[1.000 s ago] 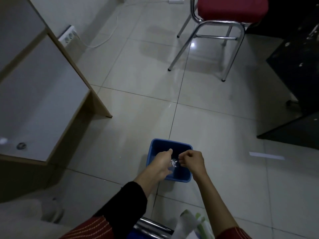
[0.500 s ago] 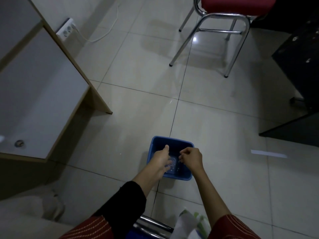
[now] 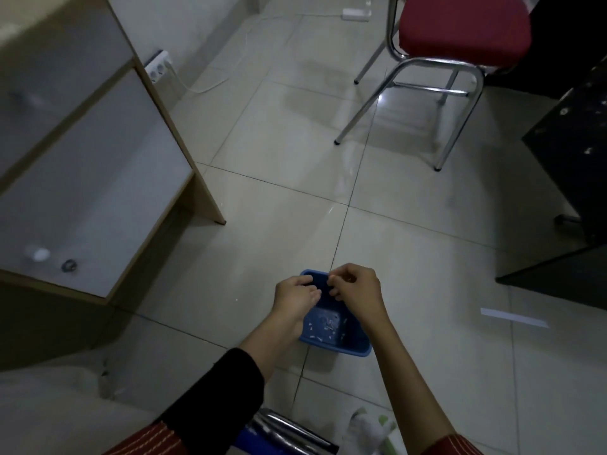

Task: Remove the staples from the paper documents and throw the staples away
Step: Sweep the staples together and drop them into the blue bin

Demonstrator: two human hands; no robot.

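The left hand point(image 3: 295, 298) and right hand point(image 3: 357, 290) curl fingertips together over the 12 o'clock rim of the bin point(image 3: 341, 349); what they hold cannot be told. Staples point(image 3: 323, 325) lie inside. A release there might miss onto the floor point(image 3: 427, 257).

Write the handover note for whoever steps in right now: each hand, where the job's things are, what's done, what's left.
Left hand: over the blue bin, fingers curled; whether it holds a staple cannot be seen.
Right hand: beside it over the bin, fingertips pinched together; contents too small to see.
Staples: many small pale bits lie on the bin's floor.
Done: a batch of staples is binned.
Left: drop anything the hands hold. The pale bundle at the bottom edge is blurred, possibly the documents; check it.
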